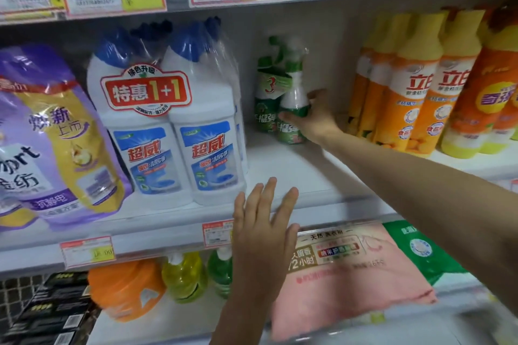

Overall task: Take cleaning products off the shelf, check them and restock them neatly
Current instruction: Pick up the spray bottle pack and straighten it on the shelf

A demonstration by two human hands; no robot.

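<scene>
Green spray bottle [293, 117]: right hand [316, 117] gripped its lower body, far back on the shelf [294, 165]. Left hand [263, 221] hovered flat-fingered, empty, at the near shelf edge. Twin bottle [265, 112] stood just beside it, left. Best pull looked straight, low and upright, clear of the blue-capped pack [168, 131] further left.

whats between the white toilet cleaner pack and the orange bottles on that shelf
Head view: a green spray bottle gripped by the right hand, a second green bottle beside it, bare shelf in front.
</scene>
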